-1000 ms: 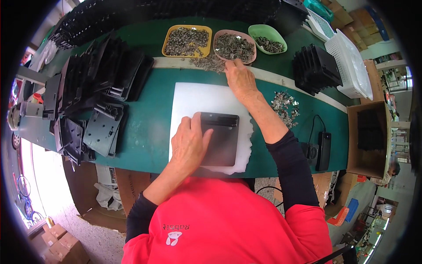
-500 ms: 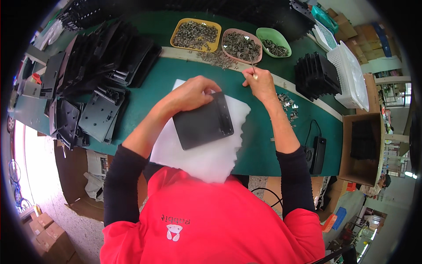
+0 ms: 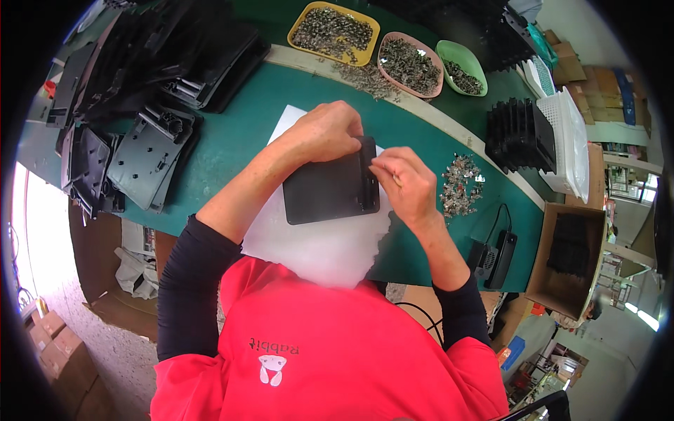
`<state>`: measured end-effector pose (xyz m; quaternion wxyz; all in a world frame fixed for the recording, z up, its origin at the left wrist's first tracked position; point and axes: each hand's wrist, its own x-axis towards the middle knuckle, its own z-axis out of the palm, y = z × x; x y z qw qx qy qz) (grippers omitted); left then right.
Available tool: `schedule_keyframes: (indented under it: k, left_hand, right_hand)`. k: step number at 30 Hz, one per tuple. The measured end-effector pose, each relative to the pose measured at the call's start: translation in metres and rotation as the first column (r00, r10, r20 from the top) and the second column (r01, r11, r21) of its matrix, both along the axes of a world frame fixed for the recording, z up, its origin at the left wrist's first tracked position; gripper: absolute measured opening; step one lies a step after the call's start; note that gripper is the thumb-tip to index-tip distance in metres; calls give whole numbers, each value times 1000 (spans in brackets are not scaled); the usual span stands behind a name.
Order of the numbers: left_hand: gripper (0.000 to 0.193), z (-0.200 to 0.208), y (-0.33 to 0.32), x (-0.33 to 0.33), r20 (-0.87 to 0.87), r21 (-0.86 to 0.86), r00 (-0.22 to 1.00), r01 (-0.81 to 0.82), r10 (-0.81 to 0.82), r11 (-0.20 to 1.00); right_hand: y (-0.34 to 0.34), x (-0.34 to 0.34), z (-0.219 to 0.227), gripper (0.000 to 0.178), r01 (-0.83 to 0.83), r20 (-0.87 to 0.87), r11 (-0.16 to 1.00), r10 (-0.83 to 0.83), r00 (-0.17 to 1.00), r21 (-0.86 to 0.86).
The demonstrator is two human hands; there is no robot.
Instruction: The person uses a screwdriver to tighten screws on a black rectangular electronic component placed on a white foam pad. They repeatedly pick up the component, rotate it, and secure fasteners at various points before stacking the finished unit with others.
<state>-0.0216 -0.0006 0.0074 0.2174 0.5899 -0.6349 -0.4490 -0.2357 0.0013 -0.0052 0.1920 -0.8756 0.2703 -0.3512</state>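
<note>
A flat black plastic panel (image 3: 319, 193) with a slotted raised strip along its right side lies on a white foam sheet (image 3: 309, 252) in front of me. My left hand (image 3: 328, 132) is closed on its upper edge, thumb near the top right corner. Against the strip on the panel's right side, my right hand (image 3: 407, 184) is closed in a pinch; what sits between its fingertips is too small to make out. Right of that hand lies a loose heap of small metal pieces (image 3: 461, 186) on the green table (image 3: 232, 144).
Across the back stand a yellow tray (image 3: 374, 31), a pink tray (image 3: 439, 88) and a green tray (image 3: 484, 78), holding small metal parts. Stacked black panels (image 3: 154, 151) crowd the left. Farther right are upright black parts (image 3: 519, 137), a white basket (image 3: 565, 133) and a black device (image 3: 500, 259).
My right hand, with a thin metal object showing in it near the pink tray, has come down and left to the panel's right edge. My left hand stays on the panel.
</note>
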Motion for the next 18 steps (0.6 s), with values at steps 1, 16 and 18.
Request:
schedule_keyframes:
  k: [1, 16, 18]
  left_hand:
    - [28, 2, 0, -1, -5, 4, 1000, -3, 3, 1000]
    - [28, -3, 5, 0, 2, -48, 1000, -28, 28, 998]
    - [28, -3, 4, -1, 9, -55, 1000, -24, 24, 998]
  right_hand:
    - [8, -2, -4, 16, 35, 23, 999, -35, 999, 11]
    - [36, 3, 2, 15, 217, -112, 966, -202, 973, 139]
    - [37, 2, -1, 15, 227, -115, 966, -213, 970, 123]
